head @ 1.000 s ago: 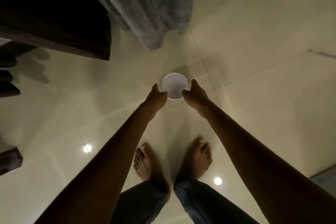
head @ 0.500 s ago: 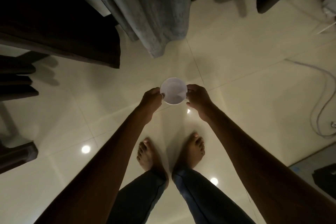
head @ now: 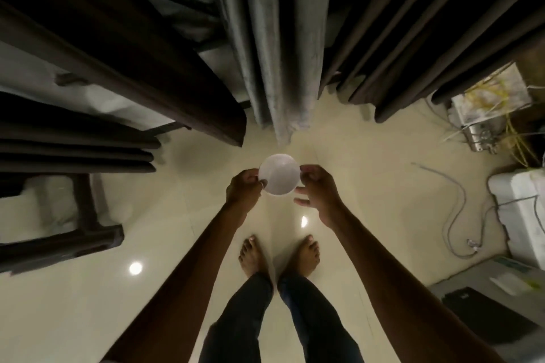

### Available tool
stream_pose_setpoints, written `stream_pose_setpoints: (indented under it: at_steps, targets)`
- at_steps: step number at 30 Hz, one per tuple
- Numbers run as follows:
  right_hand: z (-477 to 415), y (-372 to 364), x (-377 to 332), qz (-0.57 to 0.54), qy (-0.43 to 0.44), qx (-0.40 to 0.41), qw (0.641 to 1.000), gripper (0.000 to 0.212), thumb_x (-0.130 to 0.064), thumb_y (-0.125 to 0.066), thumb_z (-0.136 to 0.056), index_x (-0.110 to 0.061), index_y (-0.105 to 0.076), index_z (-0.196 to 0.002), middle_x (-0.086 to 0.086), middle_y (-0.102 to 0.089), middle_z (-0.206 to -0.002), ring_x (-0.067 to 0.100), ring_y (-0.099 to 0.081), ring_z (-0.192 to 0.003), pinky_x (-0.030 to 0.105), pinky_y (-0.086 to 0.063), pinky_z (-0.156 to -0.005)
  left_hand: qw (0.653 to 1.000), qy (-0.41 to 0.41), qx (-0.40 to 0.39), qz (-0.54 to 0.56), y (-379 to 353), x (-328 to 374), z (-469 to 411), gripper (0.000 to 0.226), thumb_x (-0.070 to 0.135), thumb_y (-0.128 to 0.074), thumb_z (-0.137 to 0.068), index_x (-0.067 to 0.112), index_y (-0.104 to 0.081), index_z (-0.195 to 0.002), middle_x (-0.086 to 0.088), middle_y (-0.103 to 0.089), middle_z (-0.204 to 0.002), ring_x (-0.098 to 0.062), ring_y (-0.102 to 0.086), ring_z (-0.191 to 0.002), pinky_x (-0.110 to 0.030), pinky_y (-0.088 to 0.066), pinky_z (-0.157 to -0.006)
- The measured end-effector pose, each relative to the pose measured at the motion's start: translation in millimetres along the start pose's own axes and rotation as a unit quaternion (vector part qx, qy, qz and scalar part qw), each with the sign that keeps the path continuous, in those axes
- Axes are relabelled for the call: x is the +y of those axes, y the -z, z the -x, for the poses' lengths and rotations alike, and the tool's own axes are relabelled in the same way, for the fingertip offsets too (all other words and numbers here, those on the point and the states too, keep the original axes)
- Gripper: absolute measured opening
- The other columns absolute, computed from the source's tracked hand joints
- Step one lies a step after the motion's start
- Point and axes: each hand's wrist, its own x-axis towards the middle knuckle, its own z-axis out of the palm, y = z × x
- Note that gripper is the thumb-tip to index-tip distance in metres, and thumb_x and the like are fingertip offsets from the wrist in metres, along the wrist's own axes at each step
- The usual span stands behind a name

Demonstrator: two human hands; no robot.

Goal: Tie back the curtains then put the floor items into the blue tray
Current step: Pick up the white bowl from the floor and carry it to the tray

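A small white bowl (head: 279,174) is held up above the cream tiled floor, between both hands. My left hand (head: 244,188) pinches its left rim with curled fingers. My right hand (head: 317,186) pinches the right rim with thumb and forefinger, its other fingers spread loosely below. A grey curtain (head: 280,38) hangs straight ahead, with dark brown curtains to its left (head: 124,47) and right (head: 413,32). No blue tray is in view.
Dark wooden furniture (head: 73,233) stands at the left. At the right are a white appliance (head: 522,209), a grey cable (head: 454,206) on the floor and a box with yellow strands (head: 486,100). My bare feet (head: 280,253) stand on the tiles below the bowl.
Both hands closed on the bowl and lifted it off the floor. The view has risen, showing more of the curtains and the right side of the room.
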Motion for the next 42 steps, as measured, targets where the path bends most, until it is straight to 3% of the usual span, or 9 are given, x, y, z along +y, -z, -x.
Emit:
stream_pose_setpoints:
  at_steps: [10, 15, 23, 27, 31, 35, 36, 39, 42]
  targets:
    - [166, -46, -121, 0.033, 0.09, -0.027, 0.995, 0.022, -0.015, -0.057, -0.102, -0.027, -0.068, -0.116, 0.004, -0.068, -0.126, 0.029, -0.069, -0.11, 0.039, -0.06, -0.078, 0.992, -0.032, 0.086, 0.088, 114, 70, 157, 0.031, 0.011, -0.066, -0.092, 0.015, -0.069, -0.122, -0.003, -0.064, -0.107, -0.031, -0.065, -0.099, -0.049, -0.059, -0.092]
    - [224, -76, -157, 0.04, 0.122, -0.054, 0.99, 0.031, -0.016, -0.056, -0.103, -0.022, -0.064, -0.133, 0.003, -0.067, -0.131, 0.023, -0.07, -0.107, 0.032, -0.057, -0.07, 0.982, -0.037, 0.124, 0.138, 164, 79, 208, 0.034, 0.012, -0.068, -0.089, 0.021, -0.069, -0.121, -0.004, -0.068, -0.11, -0.031, -0.066, -0.099, -0.049, -0.059, -0.09]
    - [291, -128, -198, 0.088, 0.173, -0.091, 0.977, 0.036, -0.012, -0.056, -0.102, -0.022, -0.063, -0.135, 0.009, -0.069, -0.124, 0.025, -0.069, -0.108, 0.051, -0.058, -0.096, 0.962, -0.066, 0.165, 0.209, 232, 70, 244, 0.027, 0.023, -0.067, -0.077, 0.034, -0.076, -0.1, -0.005, -0.076, -0.098, -0.034, -0.07, -0.094, -0.046, -0.061, -0.086]
    - [318, -160, -202, 0.117, 0.21, -0.095, 0.966, 0.034, -0.012, -0.056, -0.1, -0.022, -0.066, -0.131, 0.007, -0.071, -0.117, 0.022, -0.069, -0.098, 0.04, -0.059, -0.084, 0.952, -0.076, 0.179, 0.236, 268, 54, 259, 0.021, 0.026, -0.065, -0.074, 0.045, -0.071, -0.08, 0.0, -0.074, -0.086, -0.022, -0.063, -0.078, -0.041, -0.058, -0.079]
    - [337, -201, -193, 0.158, 0.234, -0.097, 0.954, 0.032, -0.019, -0.059, -0.098, -0.028, -0.069, -0.127, 0.005, -0.074, -0.118, 0.021, -0.072, -0.099, 0.038, -0.061, -0.077, 0.949, -0.1, 0.188, 0.233, 310, 29, 279, 0.025, 0.021, -0.068, -0.081, 0.043, -0.075, -0.092, -0.004, -0.075, -0.081, -0.03, -0.069, -0.074, -0.05, -0.062, -0.076]
    - [366, -248, -178, 0.163, 0.254, -0.102, 0.948, 0.025, -0.015, -0.059, -0.099, -0.028, -0.07, -0.117, 0.001, -0.076, -0.107, 0.022, -0.074, -0.096, 0.041, -0.06, -0.075, 0.948, -0.127, 0.197, 0.214, 355, 8, 331, 0.021, 0.006, -0.06, -0.096, 0.022, -0.068, -0.108, 0.014, -0.067, -0.061, -0.002, -0.058, -0.056, -0.018, -0.05, -0.051]
    - [375, -261, -172, 0.162, 0.257, -0.105, 0.947, 0.024, -0.014, -0.058, -0.099, -0.027, -0.069, -0.116, 0.002, -0.075, -0.106, 0.023, -0.074, -0.095, 0.041, -0.06, -0.072, 0.949, -0.131, 0.192, 0.211, 366, -2, 335, 0.021, 0.005, -0.058, -0.097, 0.017, -0.068, -0.112, 0.013, -0.071, -0.067, -0.001, -0.061, -0.059, -0.017, -0.051, -0.054]
    - [401, -299, -155, 0.154, 0.258, -0.114, 0.947, 0.022, -0.013, -0.057, -0.1, -0.025, -0.068, -0.115, 0.002, -0.074, -0.107, 0.022, -0.074, -0.092, 0.028, -0.055, -0.06, 0.955, -0.129, 0.194, 0.185, 401, -30, 350, 0.032, 0.012, -0.058, -0.099, 0.007, -0.064, -0.13, -0.009, -0.071, -0.122, -0.02, -0.067, -0.1, -0.025, -0.053, -0.083]
    - [423, -336, -141, 0.149, 0.267, -0.118, 0.945, 0.026, -0.013, -0.058, -0.099, -0.024, -0.069, -0.121, 0.002, -0.075, -0.106, 0.021, -0.074, -0.09, 0.029, -0.058, -0.065, 0.952, -0.134, 0.242, 0.127, 435, -57, 364, 0.037, 0.023, -0.057, -0.102, 0.009, -0.06, -0.136, -0.009, -0.065, -0.13, -0.03, -0.063, -0.116, -0.033, -0.052, -0.099]
